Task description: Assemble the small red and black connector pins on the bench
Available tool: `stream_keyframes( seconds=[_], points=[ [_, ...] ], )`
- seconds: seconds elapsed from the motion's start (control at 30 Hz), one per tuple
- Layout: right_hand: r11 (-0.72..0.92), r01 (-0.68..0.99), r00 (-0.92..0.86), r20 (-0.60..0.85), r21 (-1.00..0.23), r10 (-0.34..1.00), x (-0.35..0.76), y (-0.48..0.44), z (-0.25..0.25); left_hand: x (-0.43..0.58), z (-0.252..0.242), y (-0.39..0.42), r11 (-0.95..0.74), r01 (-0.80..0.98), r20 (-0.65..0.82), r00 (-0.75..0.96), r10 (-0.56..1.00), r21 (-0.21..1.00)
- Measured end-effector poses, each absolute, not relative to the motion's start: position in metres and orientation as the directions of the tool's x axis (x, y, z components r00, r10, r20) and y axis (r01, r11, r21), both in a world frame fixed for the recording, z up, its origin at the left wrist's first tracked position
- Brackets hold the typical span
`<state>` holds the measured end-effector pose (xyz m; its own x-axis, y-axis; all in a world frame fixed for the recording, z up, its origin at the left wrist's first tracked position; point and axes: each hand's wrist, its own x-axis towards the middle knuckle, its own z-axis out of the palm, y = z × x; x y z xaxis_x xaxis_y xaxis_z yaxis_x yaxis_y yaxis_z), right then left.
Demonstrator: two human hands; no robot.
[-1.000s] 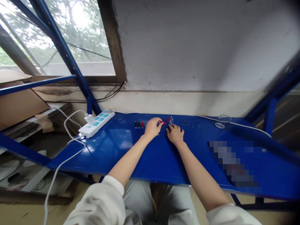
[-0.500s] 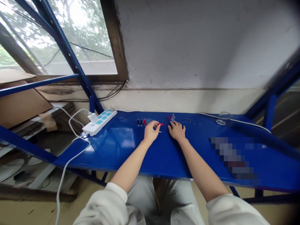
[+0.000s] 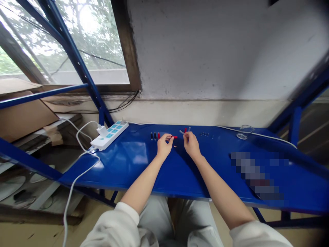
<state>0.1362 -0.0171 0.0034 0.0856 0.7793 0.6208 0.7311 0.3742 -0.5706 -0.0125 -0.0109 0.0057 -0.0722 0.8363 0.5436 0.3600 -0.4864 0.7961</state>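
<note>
Pinched between the thumb and fingers of my left hand is a small red tube pointing right. My right hand grips a slim clear tube, which sticks out to the left, towards the red one; the two are apart. Just beyond my right fingers lie another red piece and a second clear tube. A tiny pointed piece shows on the table between the hands. Left of my left hand stand two black-topped pieces and a red-topped one.
Several tiny clear parts lie to the right on the blue table. A clear round container stands farther right by a white cable. A white power strip with a plug lies at the left end. A blurred patch covers something at right.
My right hand has gone from spread fingers over the clear tubes to a pinch on one, lifting it and turning it leftward. My left hand keeps the red tube, nearly still.
</note>
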Motion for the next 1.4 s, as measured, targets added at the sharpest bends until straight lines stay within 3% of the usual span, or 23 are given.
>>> stream_keyframes(
  seconds=[0.17,0.47,0.83,1.07,1.27,1.4],
  points=[
    [0.400,0.517,0.220,0.569,-0.757,0.792,0.135,-0.021,0.008,-0.014,0.006,-0.009,-0.440,0.303,0.492,-0.120,0.862,0.845],
    [0.423,0.206,0.215,0.462,-0.883,0.860,0.132,-0.015,0.002,-0.016,-0.003,0.000,-0.397,0.219,0.432,-0.148,0.890,0.891],
    [0.295,-0.083,0.276,0.262,-0.952,0.925,0.133,-0.009,0.001,-0.016,0.009,-0.006,-0.160,-0.058,0.152,-0.119,0.981,0.985],
    [0.224,-0.215,0.248,0.169,-0.951,0.954,0.134,-0.009,0.003,-0.017,0.007,-0.004,-0.097,-0.177,0.087,-0.063,0.994,0.979],
    [0.179,-0.298,0.219,0.115,-0.938,0.969,0.133,-0.010,0.005,-0.018,0.008,-0.004,-0.004,-0.281,0.011,0.024,1.000,0.960],
    [0.192,-0.267,0.217,0.135,-0.945,0.967,0.133,-0.009,0.004,-0.018,0.011,-0.006,0.044,-0.298,-0.023,0.075,0.997,0.954]
  ],
)
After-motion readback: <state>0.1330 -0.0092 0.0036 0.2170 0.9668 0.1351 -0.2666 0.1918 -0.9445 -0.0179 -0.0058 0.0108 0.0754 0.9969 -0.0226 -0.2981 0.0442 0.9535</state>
